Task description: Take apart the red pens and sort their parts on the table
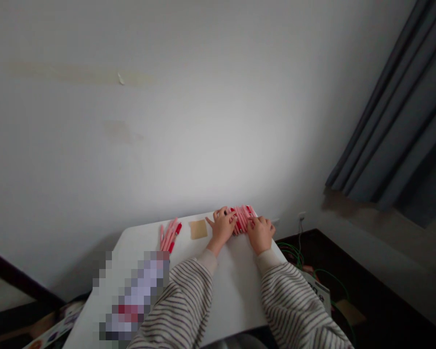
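Observation:
A row of pink and red pens [242, 220] lies side by side near the far right corner of the white table [236, 281]. My left hand [223, 227] rests at the row's left end, fingers spread and some fingertips over the pens. At the right end, my right hand [260, 233] is curled in, its thumb and fingertips pressed to the pens. What its inner fingers grip is partly hidden. Left of my left hand lies a small tan square [198, 229]. Farther left is a loose bunch of pink and red pens [170, 235].
A pixelated, blurred-out object [138, 295] covers the table's left side. Behind the table stands a white wall [203, 121]. Green cables [292, 252] lie on the floor to the right, below a wall socket [302, 215]. A dark curtain [388, 121] hangs at right.

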A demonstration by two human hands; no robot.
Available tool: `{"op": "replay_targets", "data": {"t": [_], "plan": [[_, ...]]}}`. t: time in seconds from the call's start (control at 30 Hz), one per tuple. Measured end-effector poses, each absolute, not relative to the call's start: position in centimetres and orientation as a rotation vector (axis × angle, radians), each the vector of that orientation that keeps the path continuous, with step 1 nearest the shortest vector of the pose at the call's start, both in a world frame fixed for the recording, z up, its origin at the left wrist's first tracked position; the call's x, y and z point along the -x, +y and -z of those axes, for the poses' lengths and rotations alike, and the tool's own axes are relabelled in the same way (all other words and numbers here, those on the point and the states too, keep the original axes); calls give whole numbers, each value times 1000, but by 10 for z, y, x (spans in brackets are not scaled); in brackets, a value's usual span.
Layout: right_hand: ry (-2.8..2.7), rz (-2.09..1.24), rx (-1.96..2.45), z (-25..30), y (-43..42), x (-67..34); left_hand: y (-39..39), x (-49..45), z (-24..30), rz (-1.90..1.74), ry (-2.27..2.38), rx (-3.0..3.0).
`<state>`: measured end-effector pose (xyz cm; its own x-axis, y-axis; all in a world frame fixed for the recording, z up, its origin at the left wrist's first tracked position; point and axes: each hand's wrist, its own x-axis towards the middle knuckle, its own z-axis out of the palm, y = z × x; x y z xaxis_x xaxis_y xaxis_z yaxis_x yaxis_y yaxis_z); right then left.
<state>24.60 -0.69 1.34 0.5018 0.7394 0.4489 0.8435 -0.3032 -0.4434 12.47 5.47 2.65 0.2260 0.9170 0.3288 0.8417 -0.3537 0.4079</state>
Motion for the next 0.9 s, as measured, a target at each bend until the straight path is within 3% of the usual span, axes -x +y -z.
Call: {"op": "replay_targets", "data": {"t": [0.47,0.9], "plan": [[-1773,128,1612,-18,8,-187,31,-50,-31,-895,2071,-2305],[-2070,-29,1563,-6,10,-157,9,-18,-27,-645,2303,-2301]]}}
